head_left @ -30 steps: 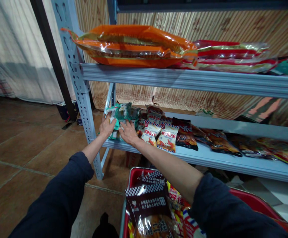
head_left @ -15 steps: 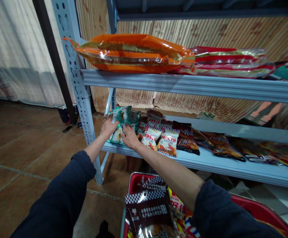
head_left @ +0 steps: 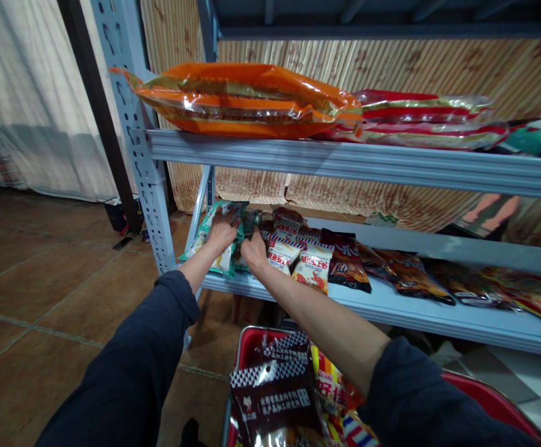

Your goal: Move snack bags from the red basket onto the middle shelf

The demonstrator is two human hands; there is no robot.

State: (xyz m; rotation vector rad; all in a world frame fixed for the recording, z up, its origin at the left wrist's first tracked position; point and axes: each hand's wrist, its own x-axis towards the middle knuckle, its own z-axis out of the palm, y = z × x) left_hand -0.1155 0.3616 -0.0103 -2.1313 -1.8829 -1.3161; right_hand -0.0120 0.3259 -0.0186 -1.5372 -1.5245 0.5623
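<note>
Green-and-white snack bags [head_left: 226, 257] stand at the left end of the lower shelf [head_left: 358, 307]. Across the top of them lies my left hand [head_left: 223, 230], its fingers spread and partly in shadow. My right hand [head_left: 254, 251] is at the right side of this group, with the fingers curled in and the index finger pointing up. A darker green bag [head_left: 250, 220] shows between the two hands. What my right fingers hold, if anything, is hidden. White snack bags with red lettering [head_left: 314, 264] stand just right of my right hand.
Dark and brown snack bags [head_left: 345, 261] continue rightward along the shelf. A large orange bag [head_left: 246, 115] lies on the shelf above. Below my right arm is a red basket [head_left: 246, 347] holding brown snack bags [head_left: 274, 391]. A perforated upright [head_left: 144, 167] bounds the shelf's left end.
My left hand has moved right and up, from the left side of the green bags onto their top. My right hand has shifted slightly right, its fingers now curled. The front green bag leans further left.
</note>
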